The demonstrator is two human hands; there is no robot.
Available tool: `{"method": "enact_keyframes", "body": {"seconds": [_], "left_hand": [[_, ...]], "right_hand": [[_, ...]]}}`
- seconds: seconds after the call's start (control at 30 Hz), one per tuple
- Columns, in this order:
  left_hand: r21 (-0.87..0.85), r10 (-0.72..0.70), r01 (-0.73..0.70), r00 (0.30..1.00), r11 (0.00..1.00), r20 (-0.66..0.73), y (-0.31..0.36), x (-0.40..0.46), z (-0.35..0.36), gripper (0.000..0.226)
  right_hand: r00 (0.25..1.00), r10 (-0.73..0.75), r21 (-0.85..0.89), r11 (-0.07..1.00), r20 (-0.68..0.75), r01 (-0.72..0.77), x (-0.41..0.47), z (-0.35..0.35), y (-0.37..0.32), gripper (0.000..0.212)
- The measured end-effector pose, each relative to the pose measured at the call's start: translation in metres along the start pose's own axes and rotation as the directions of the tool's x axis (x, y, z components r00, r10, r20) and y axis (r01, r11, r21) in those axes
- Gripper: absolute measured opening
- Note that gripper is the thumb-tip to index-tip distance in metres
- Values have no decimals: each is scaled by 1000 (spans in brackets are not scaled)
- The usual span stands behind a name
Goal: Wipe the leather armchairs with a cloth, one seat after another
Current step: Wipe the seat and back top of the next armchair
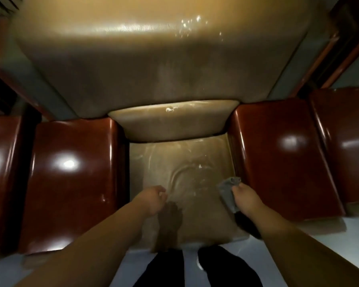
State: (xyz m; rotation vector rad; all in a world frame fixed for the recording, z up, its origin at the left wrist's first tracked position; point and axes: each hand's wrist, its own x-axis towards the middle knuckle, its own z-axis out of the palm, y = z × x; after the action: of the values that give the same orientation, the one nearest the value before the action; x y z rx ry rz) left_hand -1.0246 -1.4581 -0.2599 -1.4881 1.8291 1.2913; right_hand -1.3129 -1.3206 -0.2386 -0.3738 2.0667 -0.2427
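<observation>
Now your right hand [244, 196] grips the grey cloth [228, 193] just above the seat cushion [180, 162], near its right edge; left hand [153, 198] loosely curled, empty; flatten the cloth, sweep overlapping strokes across the smears

1. Armchair [174, 69]: tan leather is shining on the tall back; glossy red-brown arms are flanking the seat [180, 162], which is showing smear marks.
2. Cloth [226, 191]: grey, bunched, sitting over the seat's right front edge.
</observation>
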Motion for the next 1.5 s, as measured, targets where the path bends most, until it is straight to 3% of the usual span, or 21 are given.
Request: {"method": "enact_keyframes", "body": {"seconds": [0.17, 0.3, 0.4, 0.47, 0.5, 0.57, 0.7, 0.77, 0.9, 1.0, 1.13, 1.33, 1.5], "left_hand": [[67, -107, 105, 994, 992, 22, -38, 26, 37, 43], [108, -138, 138, 990, 984, -14, -59, 56, 82, 38], [129, -141, 147, 988, 981, -55, -55, 84, 120, 41], [146, -95, 104, 993, 984, -68, -44, 101, 144, 55], [146, -63, 75, 995, 986, -82, -37, 110, 155, 60], [163, -3, 23, 992, 986, -124, -24, 128, 172, 65], [243, 104, -30, 949, 970, -298, -3, 170, 185, 65], [319, 183, -56, 906, 946, -382, 0, 192, 181, 62], [414, 262, -63, 856, 908, -445, -1, 231, 157, 63], [450, 302, -69, 829, 891, -470, 0, 261, 134, 64], [429, 279, -53, 830, 902, -482, 3, 291, 127, 69], [467, 279, -14, 817, 884, -504, -2, 298, 144, 75], [480, 296, -14, 803, 877, -518, -4, 301, 145, 77]], "right_hand": [[988, -144, -160, 978, -61, 133, 40, 13, 32, 31], [937, -345, -408, 863, -46, 298, 95, 46, 56, 44], [835, -536, -606, 625, 125, 492, 149, 80, 93, 64], [784, -535, -720, 404, 314, 564, 178, 104, 133, 96], [777, -521, -740, 352, 354, 573, 182, 115, 149, 99], [768, -551, -719, 382, 327, 580, 177, 132, 170, 85], [757, -652, -618, 574, 53, 537, 189, 151, 160, 50], [779, -625, -578, 655, -52, 486, 205, 160, 154, 54], [803, -583, -594, 692, -124, 411, 239, 161, 137, 70], [839, -515, -513, 775, -175, 369, 281, 136, 92, 80], [827, -532, -590, 732, -183, 340, 301, 121, 73, 80], [847, -521, -713, 633, -104, 302, 247, 154, 123, 80], [819, -541, -670, 682, -192, 293, 319, 127, 49, 76]]}}
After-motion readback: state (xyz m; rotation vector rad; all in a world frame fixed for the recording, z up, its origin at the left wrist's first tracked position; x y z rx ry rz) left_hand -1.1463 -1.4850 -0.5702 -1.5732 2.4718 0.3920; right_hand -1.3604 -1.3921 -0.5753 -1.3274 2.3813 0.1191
